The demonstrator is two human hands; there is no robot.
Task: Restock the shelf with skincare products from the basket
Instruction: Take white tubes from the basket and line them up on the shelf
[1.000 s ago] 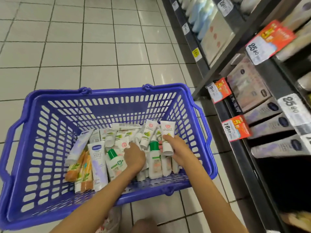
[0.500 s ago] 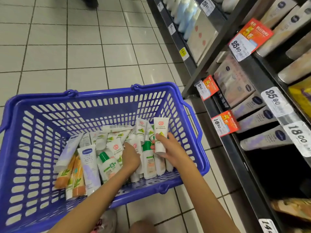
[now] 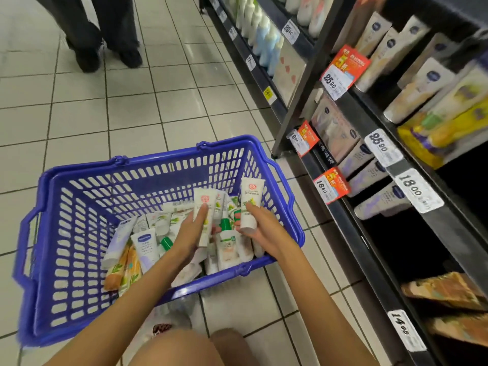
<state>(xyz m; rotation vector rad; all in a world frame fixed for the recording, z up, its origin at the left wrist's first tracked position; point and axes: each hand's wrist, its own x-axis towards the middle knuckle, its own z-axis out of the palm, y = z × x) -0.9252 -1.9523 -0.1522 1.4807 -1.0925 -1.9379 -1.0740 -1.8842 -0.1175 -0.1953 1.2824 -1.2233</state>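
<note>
A white tube [image 3: 250, 199] is held in each grip, left hand [image 3: 188, 233] and right hand [image 3: 260, 228], over the right end of the blue basket [image 3: 158, 159], with shelf [image 3: 353, 233] placement judged next.

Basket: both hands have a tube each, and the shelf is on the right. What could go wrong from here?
The left tube sits between the left hand's thumb and near-straight fingers, so it might drop into the basket. Carrying the right tube in the right hand to the shelf could knock the sticking-out price tags. Someone's feet stand up the aisle, a possible bump.
</note>
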